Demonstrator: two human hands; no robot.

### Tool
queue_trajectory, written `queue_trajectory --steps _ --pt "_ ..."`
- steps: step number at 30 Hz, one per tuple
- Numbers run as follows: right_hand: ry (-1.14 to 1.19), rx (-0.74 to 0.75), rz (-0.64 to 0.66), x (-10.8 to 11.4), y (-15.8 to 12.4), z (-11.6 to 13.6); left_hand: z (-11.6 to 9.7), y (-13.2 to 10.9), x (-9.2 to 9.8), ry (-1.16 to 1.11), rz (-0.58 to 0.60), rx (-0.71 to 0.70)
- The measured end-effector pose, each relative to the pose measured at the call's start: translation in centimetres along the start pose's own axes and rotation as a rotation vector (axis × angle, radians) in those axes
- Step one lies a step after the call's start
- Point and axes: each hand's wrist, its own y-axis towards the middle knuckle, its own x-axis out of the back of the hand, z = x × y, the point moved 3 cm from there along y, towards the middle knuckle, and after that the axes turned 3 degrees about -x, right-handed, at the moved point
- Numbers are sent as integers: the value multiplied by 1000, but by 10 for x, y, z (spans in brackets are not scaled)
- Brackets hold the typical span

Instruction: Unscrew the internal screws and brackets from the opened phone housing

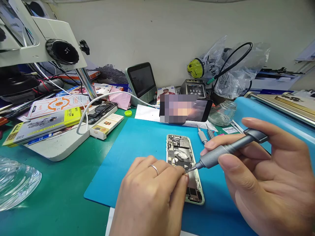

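An opened phone (pixel 182 150) with its inner boards exposed lies on a blue mat (pixel 110 164). My right hand (pixel 265 177) holds a grey precision screwdriver (pixel 216 156), slanting down to the left, its cap near my index finger. My left hand (pixel 152 193), a ring on one finger, covers the phone's left side. Its thumb and index finger pinch together at the screwdriver's tip; whatever lies between them is hidden. Behind the phone lie more small screwdrivers (pixel 202 135).
A phone (pixel 203 109) with a partly blurred screen leans at the back, a white cable running to it. Beside it stands a glass jar (pixel 222 113). On the left are a microscope stand (pixel 59 152), boxes (pixel 44 126) and a clear glass dish (pixel 18 183).
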Motion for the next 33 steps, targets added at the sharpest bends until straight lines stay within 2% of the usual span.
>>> queue_trajectory --steps 33 --pt "-13 -4 -20 1 -1 2 -1 1 1 20 3 5"
